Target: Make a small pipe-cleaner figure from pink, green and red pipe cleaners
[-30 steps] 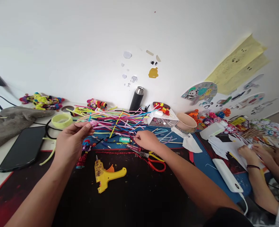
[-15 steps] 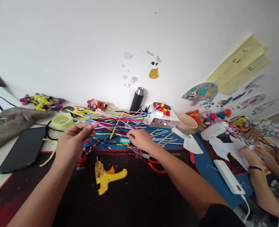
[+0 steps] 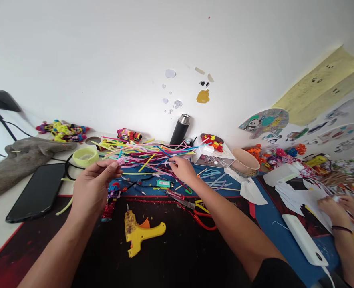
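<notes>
My left hand [image 3: 100, 176] is closed in a pinch on a small pink pipe-cleaner piece [image 3: 121, 161], with a short light-blue stem standing above it. My right hand [image 3: 183, 170] reaches into a loose pile of many-coloured pipe cleaners [image 3: 147, 163]. Its fingertips are pinched on a blue pipe cleaner [image 3: 162, 151] among the others. Below, a yellow glue gun [image 3: 142, 232] lies on the dark mat. Under my right wrist are red-handled scissors [image 3: 205, 224], partly hidden by the arm. A small pipe-cleaner doll [image 3: 112, 202] lies right of my left wrist.
A phone [image 3: 37, 192] and a yellow tape roll [image 3: 85, 157] lie on the left. Behind the pile stand a black flask [image 3: 180, 130] and a white box [image 3: 214, 158], with a bowl [image 3: 245, 162] beside it. Another person's hands [image 3: 334, 210] work at the right, near a white power bank [image 3: 304, 240].
My right hand has moved up and farther into the pile, and a blue strand now rises at its fingertips. The left hand keeps its pinch. The whole view has shifted slightly.
</notes>
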A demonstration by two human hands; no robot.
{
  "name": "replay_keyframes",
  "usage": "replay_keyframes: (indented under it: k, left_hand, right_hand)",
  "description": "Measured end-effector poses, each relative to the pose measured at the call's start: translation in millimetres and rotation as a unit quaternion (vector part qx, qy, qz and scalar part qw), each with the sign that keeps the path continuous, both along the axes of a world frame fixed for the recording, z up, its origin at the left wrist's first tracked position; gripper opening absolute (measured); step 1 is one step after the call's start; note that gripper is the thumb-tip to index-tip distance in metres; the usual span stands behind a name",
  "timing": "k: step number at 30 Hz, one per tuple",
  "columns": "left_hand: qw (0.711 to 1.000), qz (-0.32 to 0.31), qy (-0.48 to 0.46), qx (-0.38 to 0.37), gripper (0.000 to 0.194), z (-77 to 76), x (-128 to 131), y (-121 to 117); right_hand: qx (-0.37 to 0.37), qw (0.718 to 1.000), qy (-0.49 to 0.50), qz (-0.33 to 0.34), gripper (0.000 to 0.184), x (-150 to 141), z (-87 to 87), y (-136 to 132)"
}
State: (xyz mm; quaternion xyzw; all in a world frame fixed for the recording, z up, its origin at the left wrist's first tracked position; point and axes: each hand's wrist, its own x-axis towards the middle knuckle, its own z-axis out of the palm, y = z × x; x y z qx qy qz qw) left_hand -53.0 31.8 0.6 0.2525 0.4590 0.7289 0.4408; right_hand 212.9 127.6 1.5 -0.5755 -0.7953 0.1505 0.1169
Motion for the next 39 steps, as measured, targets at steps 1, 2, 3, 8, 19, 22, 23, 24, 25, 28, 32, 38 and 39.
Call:
replay_keyframes:
  k: [1,2,3,8,19,22,23,24,25,28,32,38,39]
  left_hand:
    - [1.000,-0.001,0.000,0.000,0.031,-0.1,-0.1,-0.3]
    - [1.000,-0.001,0.001,0.000,0.031,-0.3,-0.3,-0.6]
    - [1.000,-0.002,0.002,0.000,0.031,-0.6,-0.5,-0.8]
    - [1.000,-0.019,0.000,-0.016,0.035,-1.9,-1.0,-1.8]
    - [0.998,-0.033,0.003,-0.047,0.040,0.1,0.3,-1.3]
    - [0.997,-0.044,0.011,-0.054,0.037,-1.6,2.7,-2.3]
    - [0.997,-0.049,0.017,-0.056,0.036,-2.3,3.5,-2.9]
    - [0.997,-0.053,0.023,-0.057,0.035,-3.0,4.1,-3.5]
    - [0.996,-0.057,0.029,-0.057,0.033,-3.8,4.5,-4.1]
    - [0.995,-0.063,0.042,-0.063,0.032,-5.7,4.5,-5.2]
    - [0.994,-0.062,0.061,-0.070,0.033,-6.1,4.2,-5.0]
    - [0.991,-0.077,0.070,-0.089,0.040,-4.4,7.9,-5.2]
    - [0.990,-0.080,0.073,-0.092,0.042,-4.6,8.5,-5.2]
  right_hand:
    - [0.006,1.000,0.010,-0.002,0.032,1.5,-1.6,1.5]
    - [0.014,1.000,0.020,-0.002,0.030,2.5,-2.7,2.2]
    - [0.022,0.999,0.029,-0.001,0.030,2.8,-3.1,2.4]
    - [0.060,0.997,0.057,0.001,0.034,-5.8,5.8,9.1]
    - [0.018,0.999,0.011,0.044,0.015,-32.7,0.2,22.0]
    - [-0.011,0.997,-0.001,0.071,0.010,-31.5,-4.8,2.2]
    - [-0.018,0.997,-0.002,0.073,0.011,-29.8,-4.6,-2.1]
    - [-0.022,0.997,-0.001,0.068,0.012,-27.5,-3.4,-4.5]
    - [-0.022,0.998,0.002,0.060,0.015,-24.5,-1.4,-5.0]
    - [-0.008,1.000,0.013,0.028,0.025,-11.2,6.9,3.4]
    - [0.011,1.000,0.012,-0.007,0.030,9.9,11.5,21.8]
    - [0.025,0.999,-0.026,0.000,0.019,17.2,-4.3,36.1]
    - [0.028,0.999,-0.034,0.003,0.019,14.4,-6.7,37.2]
